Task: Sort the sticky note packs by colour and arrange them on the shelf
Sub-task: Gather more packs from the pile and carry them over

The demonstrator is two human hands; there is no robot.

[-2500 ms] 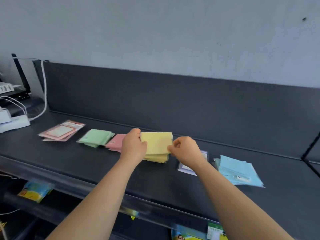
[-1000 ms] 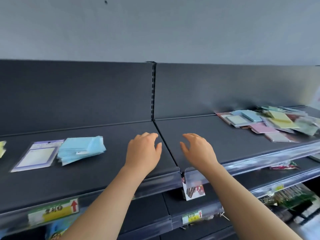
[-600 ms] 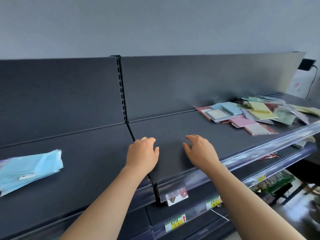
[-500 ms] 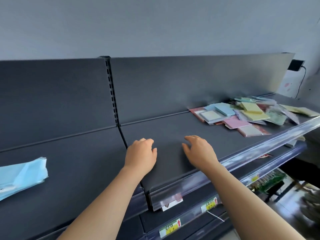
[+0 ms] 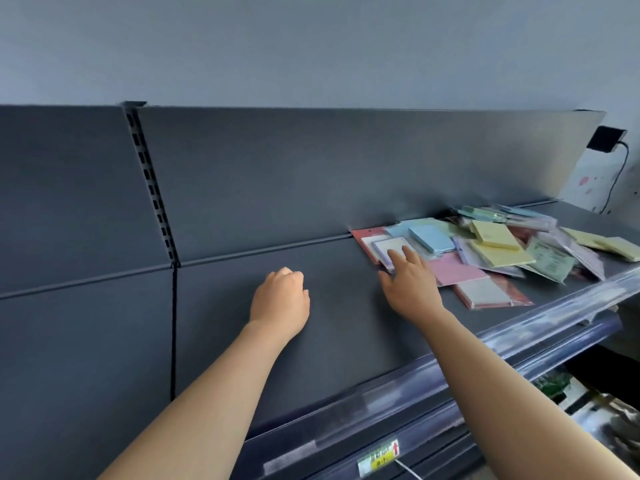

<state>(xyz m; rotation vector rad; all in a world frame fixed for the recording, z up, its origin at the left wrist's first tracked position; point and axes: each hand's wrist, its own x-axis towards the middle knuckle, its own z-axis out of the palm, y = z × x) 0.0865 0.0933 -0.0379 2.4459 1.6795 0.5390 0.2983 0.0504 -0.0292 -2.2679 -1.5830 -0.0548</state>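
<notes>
Rightward, jumbled multicoloured sticky note packs (image 5: 485, 251)

Evenly lit, moderately bright scene with a cool blue-grey cast. The light was soft and diffuse, with no clear source. The pale wall (image 5: 311, 46) across the top of the frame was flat and shadowless. The dark shelf (image 5: 329, 341) carried only faint, soft-edged shadows beneath the right hand (image 5: 410, 285) and its forearm. The clear price rail (image 5: 519, 327) along the shelf's front edge showed pale, streaky glare. The sticky note packs (image 5: 498, 252) at right looked slightly soft. The lower right corner was heavily smeared by motion blur. Wide-angle distortion bent the shelf lines, most strongly toward the frame's edges.
</notes>
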